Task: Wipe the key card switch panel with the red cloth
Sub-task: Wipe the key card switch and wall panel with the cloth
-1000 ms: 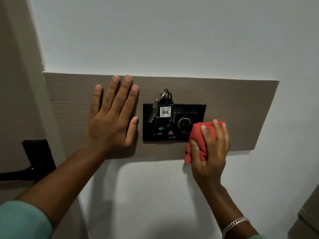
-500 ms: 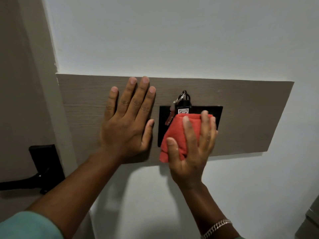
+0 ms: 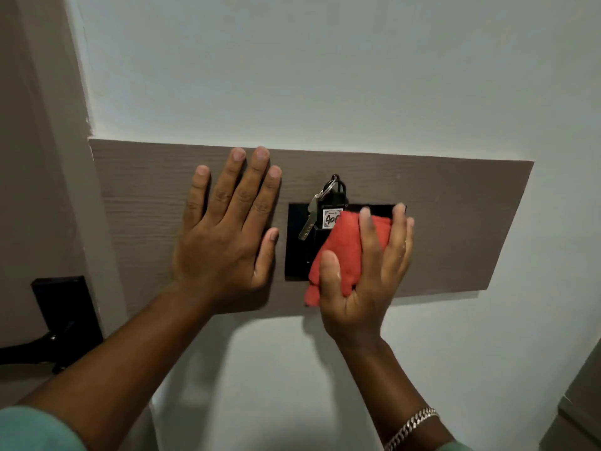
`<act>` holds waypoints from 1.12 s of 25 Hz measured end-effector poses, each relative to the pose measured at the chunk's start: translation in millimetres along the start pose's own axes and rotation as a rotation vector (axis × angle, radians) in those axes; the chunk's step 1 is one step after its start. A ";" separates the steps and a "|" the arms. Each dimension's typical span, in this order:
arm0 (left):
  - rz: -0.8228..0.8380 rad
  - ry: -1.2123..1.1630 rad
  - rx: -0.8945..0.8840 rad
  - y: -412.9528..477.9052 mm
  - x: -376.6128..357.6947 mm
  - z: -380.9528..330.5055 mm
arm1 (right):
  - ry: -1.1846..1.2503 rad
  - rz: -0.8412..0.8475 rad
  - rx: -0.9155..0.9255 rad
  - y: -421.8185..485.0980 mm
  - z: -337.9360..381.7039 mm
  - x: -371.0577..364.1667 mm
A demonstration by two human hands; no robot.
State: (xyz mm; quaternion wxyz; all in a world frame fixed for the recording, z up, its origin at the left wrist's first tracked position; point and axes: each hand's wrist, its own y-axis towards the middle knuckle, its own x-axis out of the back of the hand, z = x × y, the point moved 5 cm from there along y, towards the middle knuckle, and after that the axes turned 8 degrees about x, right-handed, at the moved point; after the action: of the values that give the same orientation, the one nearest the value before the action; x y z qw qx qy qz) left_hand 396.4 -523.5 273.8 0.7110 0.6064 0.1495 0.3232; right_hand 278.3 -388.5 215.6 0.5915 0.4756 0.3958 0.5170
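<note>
The black key card switch panel [image 3: 297,242] is set into a grey-brown wooden board [image 3: 455,222] on a white wall. A black key tag with a silver key [image 3: 309,219] and a numbered label sticks out of the panel's top slot. My right hand [image 3: 367,275] presses a folded red cloth [image 3: 341,252] flat against the panel's middle and right part, hiding it. My left hand [image 3: 224,236] lies flat on the board just left of the panel, fingers spread, holding nothing.
A black door handle and its plate [image 3: 65,317] are on the door at the far left, beyond the wall corner. A grey cabinet edge [image 3: 582,402] shows at the lower right. White wall surrounds the board above and below.
My right hand with the red cloth slid left from the panel's right edge over its middle, then shifted back a little to the right. The left hand stayed flat on the board.
</note>
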 end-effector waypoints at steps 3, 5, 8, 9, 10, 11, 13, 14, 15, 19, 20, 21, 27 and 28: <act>0.005 -0.012 0.001 -2.1 -0.5 3.8 | -0.070 0.032 0.061 11.0 19.1 -9.0; 0.009 -0.010 0.008 -2.2 3.0 2.2 | -0.091 0.100 0.208 -1.7 14.4 -2.7; 0.010 -0.026 0.015 -1.3 4.8 -1.0 | -0.042 0.071 0.109 5.1 -3.5 5.8; 0.011 -0.036 0.008 -0.9 4.0 -0.8 | -0.050 0.040 0.041 13.1 -3.0 5.0; 0.007 -0.037 0.002 -0.7 3.5 0.2 | -0.075 0.030 0.016 18.5 2.0 2.1; -0.001 -0.035 -0.002 -0.4 2.9 0.9 | -0.107 0.054 0.058 18.8 8.1 -0.9; -0.004 -0.043 -0.004 -1.3 1.6 2.4 | -0.135 0.170 0.270 5.7 9.9 -2.4; -0.001 -0.045 -0.001 -2.1 2.4 1.6 | -0.132 0.223 0.372 0.3 4.1 0.6; 0.004 -0.046 0.002 -2.9 3.5 0.2 | -0.123 0.265 0.445 -0.8 -3.5 5.4; 0.070 -0.123 0.074 2.1 17.8 -3.7 | -0.086 0.375 0.430 8.6 -17.2 22.3; 0.068 -0.209 0.127 2.8 25.7 -10.7 | -0.045 0.387 0.374 9.5 -16.6 26.2; 0.044 -0.319 0.178 1.9 35.2 -21.6 | 0.018 0.379 0.314 10.7 -15.5 30.1; 0.266 -1.074 0.751 -38.1 55.9 -98.7 | 0.319 0.308 0.097 19.9 -11.1 53.9; 0.305 -1.135 0.832 -40.5 55.7 -104.5 | 0.340 0.309 0.107 20.6 -8.9 59.4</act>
State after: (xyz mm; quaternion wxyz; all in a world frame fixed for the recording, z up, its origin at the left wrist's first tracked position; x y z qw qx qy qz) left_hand 386.1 -410.0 221.9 0.3360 0.9157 -0.2186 -0.0299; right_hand 273.9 -328.1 234.9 0.4039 0.4672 0.4391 0.6526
